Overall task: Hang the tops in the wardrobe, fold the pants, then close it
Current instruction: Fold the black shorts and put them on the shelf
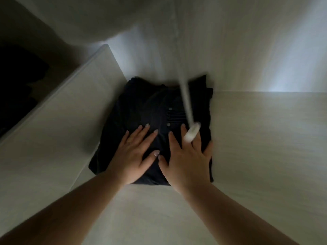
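Both hands — left hand (135,152), right hand (185,156) — press spread fingers flat on the folded pants (141,106) on the shelf (265,138); sliding them could undo the fold.

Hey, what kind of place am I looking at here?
Most likely the inside of a wardrobe or closet. Folded dark pants lie on a pale shelf, with both hands flat on them, and pale panel walls close in right behind.

white cord (184,96) | hangs blurred from above (pale tip low) | ring (129,142) | on finger
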{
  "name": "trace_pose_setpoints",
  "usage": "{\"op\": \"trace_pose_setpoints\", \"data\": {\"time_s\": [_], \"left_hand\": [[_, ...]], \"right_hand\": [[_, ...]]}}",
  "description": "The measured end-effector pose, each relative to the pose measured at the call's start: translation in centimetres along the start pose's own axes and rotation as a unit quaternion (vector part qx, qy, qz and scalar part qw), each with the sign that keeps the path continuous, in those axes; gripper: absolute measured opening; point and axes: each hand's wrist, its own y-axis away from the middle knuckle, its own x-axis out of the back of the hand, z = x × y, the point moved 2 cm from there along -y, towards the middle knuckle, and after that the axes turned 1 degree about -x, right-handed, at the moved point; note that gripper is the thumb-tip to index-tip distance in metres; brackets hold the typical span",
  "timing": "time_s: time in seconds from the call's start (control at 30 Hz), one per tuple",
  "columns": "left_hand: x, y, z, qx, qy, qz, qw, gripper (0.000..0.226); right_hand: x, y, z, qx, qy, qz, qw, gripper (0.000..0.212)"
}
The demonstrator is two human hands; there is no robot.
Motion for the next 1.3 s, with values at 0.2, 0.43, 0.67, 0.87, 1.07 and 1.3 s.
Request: {"op": "trace_pose_setpoints", "data": {"time_s": [0.2,0.43,0.67,0.87,1.07,1.3], "left_hand": [[-0.2,-1.6,-4.7,0.026,-0.005,0.022,0.999,0.067],[-0.4,-2.9,-6.1,0.018,0.010,0.053,0.998,0.065],[0.6,-2.1,-4.6,0.006,-0.178,0.085,0.980,0.056],[1.1,1.9,0.9,0.138,-0.025,0.118,0.983,0.053],[4.0,5.9,7.2,0.200,0.141,0.129,0.961,0.055],[10.5,14.2,14.9,0.293,0.249,0.129,0.914,0.058]], "right_hand": [[-1.9,-3.6,-2.7,0.019,-0.016,-0.063,0.998,0.068],[-2.4,-5.1,-3.6,0.022,-0.003,-0.056,0.998,0.069],[-2.3,-3.4,-3.0,0.029,-0.061,0.060,0.996,0.049],[-0.5,2.7,-0.2,0.061,-0.109,0.104,0.987,0.049],[4.7,10.1,2.8,0.057,-0.078,0.083,0.992,0.051],[14.0,18.5,2.5,0.057,-0.045,0.007,0.997,0.051]]}}
